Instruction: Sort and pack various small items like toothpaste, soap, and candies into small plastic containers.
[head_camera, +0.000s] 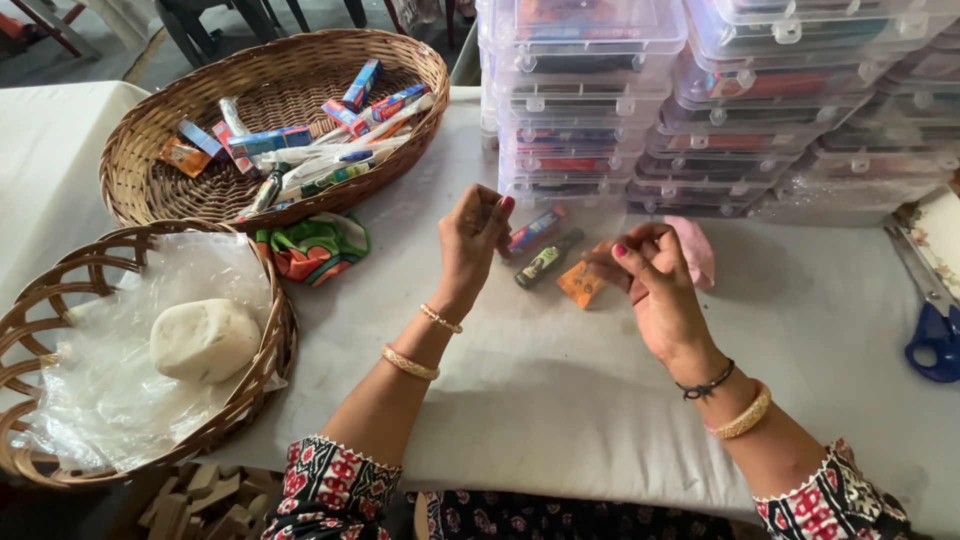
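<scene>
Nearest the camera, over the white tabletop, both forearms reach forward with bangles at the wrists. The left hand is raised with its fingers curled in toward the palm, and whether they pinch something small cannot be told. The right hand has its fingers bent and closed on the edge of a small orange sachet, which rests partly on the tabletop between the two hands. Handling it well seems to call for a light pinch at the packet's edge, with the other hand close enough to steady it. Just beyond lie a small dark bottle and a red and blue carton, near each other, and a pink cloth sits behind the right hand. To the left, a woven basket holds a pale lump of dough on clear plastic; a folded coloured cloth lies beside it. Farther off, a second basket carries small cartons and tubes, and stacked clear plastic boxes line the back. Blue-handled scissors lie at the right edge.
</scene>
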